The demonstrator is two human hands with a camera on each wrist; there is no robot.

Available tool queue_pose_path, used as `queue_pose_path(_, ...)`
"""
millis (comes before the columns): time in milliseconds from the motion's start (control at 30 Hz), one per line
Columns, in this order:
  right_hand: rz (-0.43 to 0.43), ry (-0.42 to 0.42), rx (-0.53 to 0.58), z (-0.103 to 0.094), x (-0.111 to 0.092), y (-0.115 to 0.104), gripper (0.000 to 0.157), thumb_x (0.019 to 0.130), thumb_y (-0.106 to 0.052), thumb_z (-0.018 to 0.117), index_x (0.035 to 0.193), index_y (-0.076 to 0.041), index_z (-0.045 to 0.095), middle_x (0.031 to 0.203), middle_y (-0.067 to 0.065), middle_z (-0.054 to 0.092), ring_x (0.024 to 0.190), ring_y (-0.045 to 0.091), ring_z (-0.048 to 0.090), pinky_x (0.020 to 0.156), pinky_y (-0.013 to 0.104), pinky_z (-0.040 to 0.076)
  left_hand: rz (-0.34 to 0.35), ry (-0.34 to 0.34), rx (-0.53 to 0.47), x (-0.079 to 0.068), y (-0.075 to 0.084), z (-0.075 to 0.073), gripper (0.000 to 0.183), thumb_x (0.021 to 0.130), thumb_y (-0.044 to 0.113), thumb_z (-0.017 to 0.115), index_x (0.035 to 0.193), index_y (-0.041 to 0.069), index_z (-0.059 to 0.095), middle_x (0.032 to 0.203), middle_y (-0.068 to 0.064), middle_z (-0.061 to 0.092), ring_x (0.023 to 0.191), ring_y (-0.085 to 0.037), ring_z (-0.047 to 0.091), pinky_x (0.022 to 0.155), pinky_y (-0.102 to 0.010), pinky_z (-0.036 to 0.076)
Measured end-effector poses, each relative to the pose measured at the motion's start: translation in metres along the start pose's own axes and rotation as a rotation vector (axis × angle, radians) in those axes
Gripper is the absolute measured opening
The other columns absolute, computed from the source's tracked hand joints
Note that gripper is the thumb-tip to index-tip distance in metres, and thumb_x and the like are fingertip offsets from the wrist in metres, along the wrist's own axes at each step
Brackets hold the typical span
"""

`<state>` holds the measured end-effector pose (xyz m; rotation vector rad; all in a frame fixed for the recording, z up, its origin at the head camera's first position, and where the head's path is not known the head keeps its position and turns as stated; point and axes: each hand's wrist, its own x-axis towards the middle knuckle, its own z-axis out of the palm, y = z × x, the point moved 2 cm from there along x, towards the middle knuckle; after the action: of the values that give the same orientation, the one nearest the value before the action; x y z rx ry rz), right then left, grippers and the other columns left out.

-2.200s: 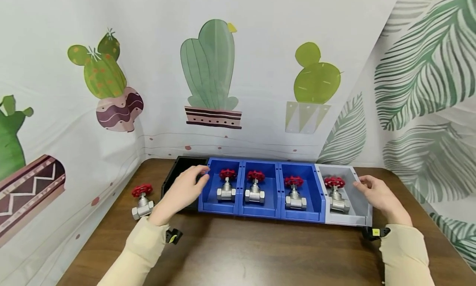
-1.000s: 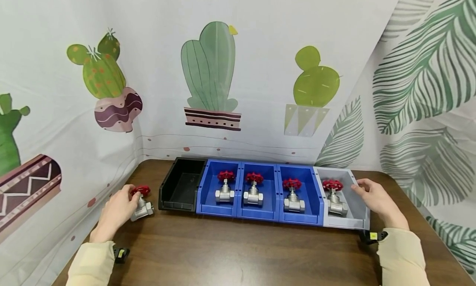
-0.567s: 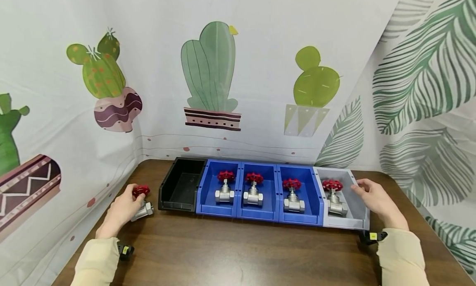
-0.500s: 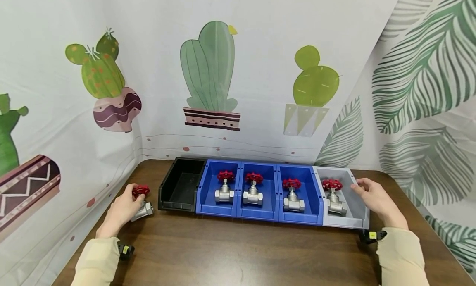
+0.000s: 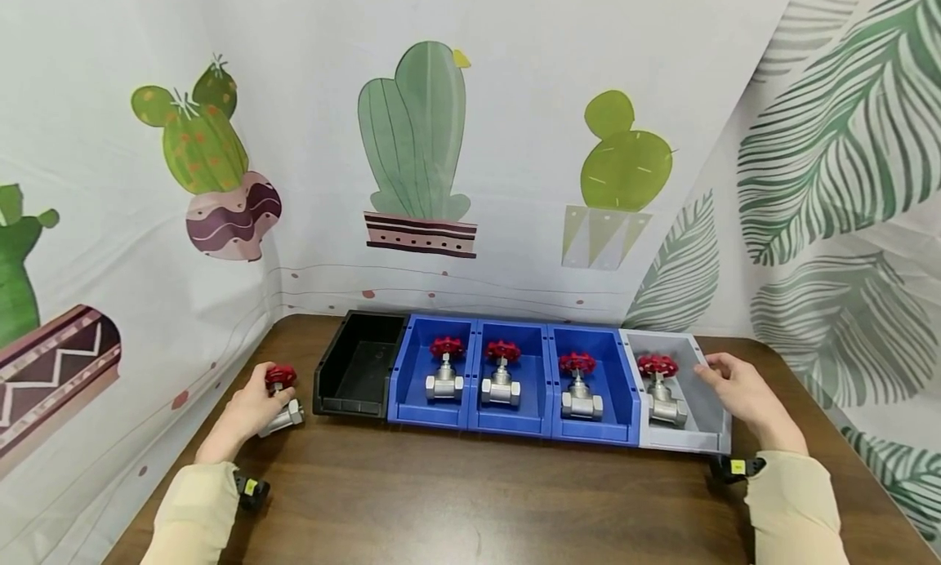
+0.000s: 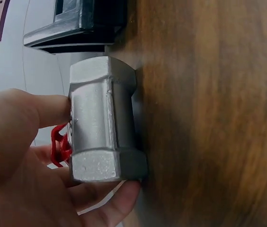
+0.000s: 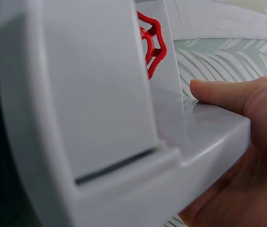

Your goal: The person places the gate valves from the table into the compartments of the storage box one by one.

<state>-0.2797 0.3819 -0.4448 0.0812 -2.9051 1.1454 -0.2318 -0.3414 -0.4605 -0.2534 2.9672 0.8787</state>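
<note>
At the table's left, my left hand [image 5: 243,411] grips a gate valve [image 5: 285,418] with a red handwheel [image 5: 280,375]. In the left wrist view the thumb lies along one side of the silver valve body [image 6: 93,118], and the fingers reach round behind and below it. The valve sits right at the table top. My right hand [image 5: 751,398] holds the right wall of the grey bin [image 5: 698,398], thumb over the rim and fingers outside. Inside that bin another gate valve [image 5: 665,406] leans against the left wall; only its red handwheel [image 7: 153,45] shows in the right wrist view.
A black bin [image 5: 353,406] with nothing in it stands just right of the held valve. Three blue bins [image 5: 430,415] follow in the same row, each with one red-wheeled valve [image 5: 500,385]. A printed cloth [image 5: 515,140] hangs behind the wooden table [image 5: 441,500].
My left hand has moved left from over the black bin to the loose valve and closed round it below the handwheel. My right hand has stayed at the grey bin.
</note>
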Motion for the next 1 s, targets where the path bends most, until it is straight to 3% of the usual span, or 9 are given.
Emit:
queue_pose_path(300,-0.004,0.003,0.001,0.0,0.001,-0.001,0.047,0.104,-0.026,0.047,0.125,0.016,0.045,0.107,0.029,0.055,0.094,0.032,0.051,0.069,0.035,0.043,0.041,-0.012,-0.151,0.0,-0.009,0.001,0.068,0.099,0.028,0.058,0.145,-0.006,0.022,0.125,-0.033,0.049,0.107,-0.042,0.052,0.08,-0.048,0.044)
queue_pose_path(500,-0.007,0.009,0.002,0.0,0.001,0.0,0.047,0.104,-0.026,0.047,0.125,0.016,0.045,0.109,0.03,0.055,0.095,0.034,0.052,0.07,0.035,0.043,0.077,0.014,-0.167,-0.002,-0.004,-0.001,0.063,0.098,0.024,0.06,0.142,-0.006,0.026,0.117,-0.029,0.053,0.095,-0.033,0.053,0.071,-0.037,0.043)
queue_pose_path(733,0.0,-0.001,0.012,0.001,0.001,0.002,0.05,0.104,-0.028,0.046,0.126,0.017,0.043,0.11,0.032,0.054,0.096,0.036,0.052,0.07,0.037,0.044,0.095,0.017,-0.199,-0.005,0.007,-0.006,0.061,0.1,0.02,0.058,0.142,-0.008,0.024,0.113,-0.027,0.053,0.088,-0.029,0.052,0.067,-0.035,0.042)
queue_pose_path(1000,0.0,0.009,0.004,0.001,0.0,0.001,0.048,0.105,-0.026,0.046,0.126,0.016,0.044,0.105,0.027,0.055,0.091,0.031,0.051,0.068,0.035,0.043,0.154,0.092,-0.165,-0.005,0.02,-0.015,0.058,0.099,0.022,0.06,0.14,-0.005,0.029,0.089,-0.015,0.057,0.074,-0.021,0.052,0.06,-0.034,0.041)
